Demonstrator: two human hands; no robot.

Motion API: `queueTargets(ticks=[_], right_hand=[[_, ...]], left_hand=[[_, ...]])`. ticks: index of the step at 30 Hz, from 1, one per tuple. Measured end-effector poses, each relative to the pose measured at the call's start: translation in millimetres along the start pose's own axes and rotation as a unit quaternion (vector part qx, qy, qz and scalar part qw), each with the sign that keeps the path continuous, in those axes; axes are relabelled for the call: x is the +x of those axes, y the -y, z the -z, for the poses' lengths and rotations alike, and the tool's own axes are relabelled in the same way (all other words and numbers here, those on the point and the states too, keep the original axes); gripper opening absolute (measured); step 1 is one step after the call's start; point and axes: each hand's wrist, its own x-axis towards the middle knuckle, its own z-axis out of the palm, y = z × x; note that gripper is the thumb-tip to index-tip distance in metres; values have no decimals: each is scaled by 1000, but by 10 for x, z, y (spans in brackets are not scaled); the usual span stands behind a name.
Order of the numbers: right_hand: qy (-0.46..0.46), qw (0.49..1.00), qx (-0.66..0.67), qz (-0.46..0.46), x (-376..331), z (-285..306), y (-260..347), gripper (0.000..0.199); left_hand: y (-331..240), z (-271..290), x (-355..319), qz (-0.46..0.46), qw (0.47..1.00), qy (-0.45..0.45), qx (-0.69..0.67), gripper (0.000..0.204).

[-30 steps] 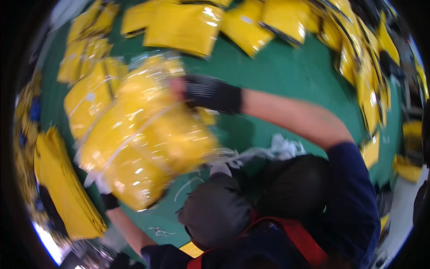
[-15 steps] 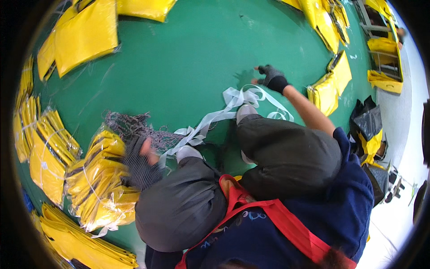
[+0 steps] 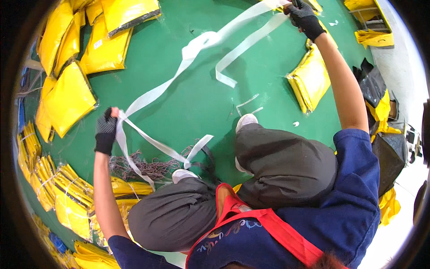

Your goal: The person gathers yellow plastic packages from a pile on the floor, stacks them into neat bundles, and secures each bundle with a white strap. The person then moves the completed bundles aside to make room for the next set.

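Note:
A long white plastic strip (image 3: 207, 40) is stretched above the green floor between my two hands, with a twisted or knotted clump partway along. My left hand (image 3: 106, 132), in a dark fingerless glove, pinches it at the left, and loose lengths hang down toward my shoes. Far forward on the right, my gloved right hand (image 3: 306, 20) is closed round the strip's other part, and a free tail dangles below it. A tangle of greyish-purple cords (image 3: 148, 168) lies on the floor in front of my left knee.
Folded yellow packets in clear plastic (image 3: 71, 101) lie in heaps at the far left, and tied yellow bundles (image 3: 69, 206) line the near left. Another yellow packet (image 3: 311, 80) sits at the right. Black and yellow sheets (image 3: 374, 89) are piled by the right wall.
Both hands have moved forward, the left also leftward, the right upward and right. The strip, which lay loose by my shoes, is now held and stretched between them.

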Motion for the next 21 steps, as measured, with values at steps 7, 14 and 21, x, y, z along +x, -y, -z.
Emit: queueTargets(ticks=[7, 14, 21], right_hand=[[148, 953, -240, 114, 12, -1307, -749, 80], [259, 866, -316, 290, 489, -2389, -1395, 54], [166, 958, 133, 192, 972, -910, -695, 27]], left_hand=[[-705, 682, 164, 75, 940, 134, 305, 75], [-845, 688, 297, -22, 811, -18, 585, 63], [-342, -1613, 394, -91, 901, -65, 418, 74]])
